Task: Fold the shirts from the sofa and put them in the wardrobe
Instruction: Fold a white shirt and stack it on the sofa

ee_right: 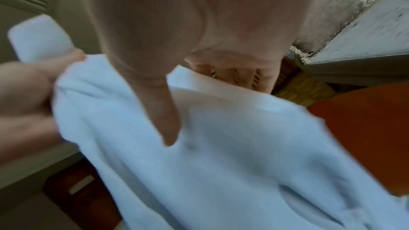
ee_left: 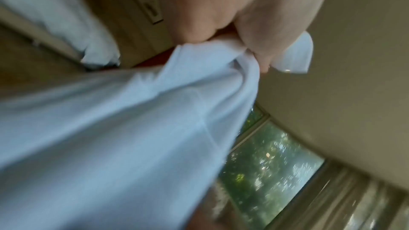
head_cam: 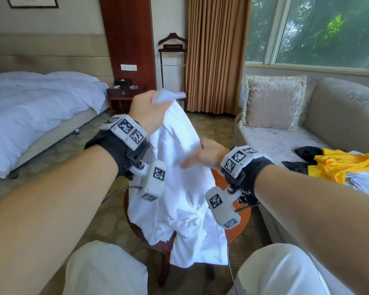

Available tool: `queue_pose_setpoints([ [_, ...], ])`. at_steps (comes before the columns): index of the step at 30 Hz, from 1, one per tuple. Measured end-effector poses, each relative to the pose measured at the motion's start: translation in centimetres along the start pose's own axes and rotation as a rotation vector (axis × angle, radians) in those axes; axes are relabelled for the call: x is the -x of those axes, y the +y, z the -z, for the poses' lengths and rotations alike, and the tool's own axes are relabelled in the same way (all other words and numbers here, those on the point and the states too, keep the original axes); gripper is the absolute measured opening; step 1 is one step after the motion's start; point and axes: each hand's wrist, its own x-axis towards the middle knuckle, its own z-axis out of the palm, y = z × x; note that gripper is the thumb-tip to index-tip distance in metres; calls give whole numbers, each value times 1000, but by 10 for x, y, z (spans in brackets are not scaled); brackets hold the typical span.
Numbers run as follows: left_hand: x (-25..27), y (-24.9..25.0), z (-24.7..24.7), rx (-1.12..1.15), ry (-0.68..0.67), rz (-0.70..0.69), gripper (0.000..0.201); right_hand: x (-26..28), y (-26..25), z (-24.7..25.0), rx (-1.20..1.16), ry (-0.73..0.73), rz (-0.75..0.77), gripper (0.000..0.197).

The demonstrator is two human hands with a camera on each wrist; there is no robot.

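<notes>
Bedroom with bed (head_cam: pixel 30 107), curtain (head_cam: pixel 215 54) and sofa (head_cam: pixel 339 116); round table (head_cam: pixel 239 226) at the knees carries the lower half of one white shirt (head_cam: pixel 179 188), its top bunched in the left hand (head_cam: pixel 147 111), fingers curled tight on the cloth, while the right hand (head_cam: pixel 205 156) lies against its middle, thumb straight, other fingers behind the fabric. Step, as judged: opening the shirt out; best done by finding collar or shoulders and laying it flat on the table before folding. Containers: none visible, wardrobe out of view; more shirts (head_cam: pixel 339 167) heaped on the sofa seat.
</notes>
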Motion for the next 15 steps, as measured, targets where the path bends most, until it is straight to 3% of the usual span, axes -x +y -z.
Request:
queue_pose_setpoints([
  [3, -7, 6, 8, 211, 180, 166, 17, -6, 17, -6, 191, 13, -94, 49],
  [8, -18, -3, 32, 167, 328, 302, 46, -7, 24, -3, 181, 68, -158, 47],
  [11, -17, -11, 35, 42, 357, 263, 36, -8, 20, 2, 128, 133, -78, 35],
  [12, -16, -13, 33, -54, 356, 228, 40, -8, 17, 3, 103, 156, -34, 24],
  [13, -14, -15, 30, -156, 354, 180, 57, -7, 12, 3, 94, 165, 6, 15],
  [15, -6, -13, 24, -345, 222, 17, 85, -7, 2, 3, 96, 163, 81, 20],
])
